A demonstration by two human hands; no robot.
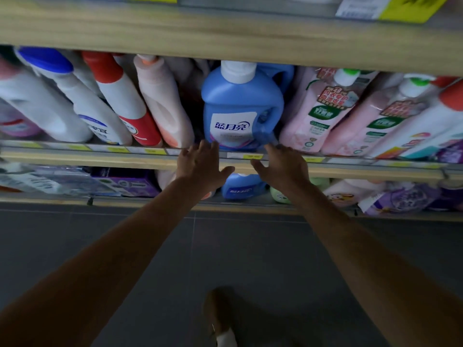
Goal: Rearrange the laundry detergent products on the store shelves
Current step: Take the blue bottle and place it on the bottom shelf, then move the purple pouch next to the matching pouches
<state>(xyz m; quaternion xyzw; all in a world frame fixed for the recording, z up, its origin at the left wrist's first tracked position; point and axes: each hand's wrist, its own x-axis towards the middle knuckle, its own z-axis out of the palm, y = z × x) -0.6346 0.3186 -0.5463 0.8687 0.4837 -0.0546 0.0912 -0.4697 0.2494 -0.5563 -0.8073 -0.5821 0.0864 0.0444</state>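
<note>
A blue detergent jug (240, 106) with a white cap and a white label stands upright at the front of the middle shelf (140, 156). My left hand (203, 164) is open just below its left bottom corner, fingertips at the shelf edge. My right hand (280, 164) is open below its right bottom corner, fingertips touching or nearly touching the jug's base. Neither hand grips it. A dark gap lies to the left of the jug.
Left of the jug stand a pale pink bottle (162, 101), a red-and-white bottle (122, 98) and white bottles (82, 101). Pink refill packs (323, 108) stand to its right. The lower shelf holds a smaller blue jug (240, 189) and purple packs (125, 181). Grey floor lies below.
</note>
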